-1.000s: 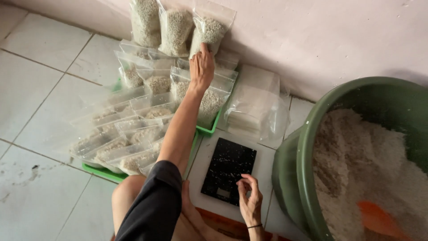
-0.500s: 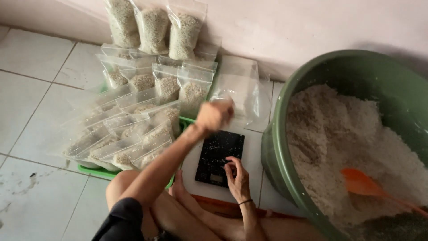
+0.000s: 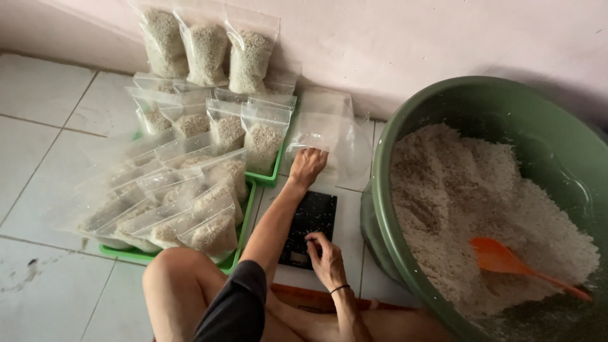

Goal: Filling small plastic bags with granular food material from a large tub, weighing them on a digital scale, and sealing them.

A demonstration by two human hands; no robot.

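Clear, limp plastic zip bags [image 3: 332, 136] lie stacked against the wall beyond the black digital scale [image 3: 309, 225], where my left hand [image 3: 308, 166] pinches the top one, light and slippery, best taken by its edge, while my right hand [image 3: 327, 261] rests half-open, empty, on the scale.

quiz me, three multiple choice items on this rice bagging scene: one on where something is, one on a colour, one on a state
1. Where does the scoop lie?
A. in the tub, on the rice
B. on the scale
C. on the floor tiles

2. What colour is the tub?
A. blue
B. green
C. white

3. What is the left hand doing?
A. resting on the knee
B. gripping the scoop
C. touching the empty bags

Answers:
1 A, the orange scoop rests on the rice inside the tub.
2 B, its rim and wall are green.
3 C, its fingers lie on the empty bags beyond the scale.
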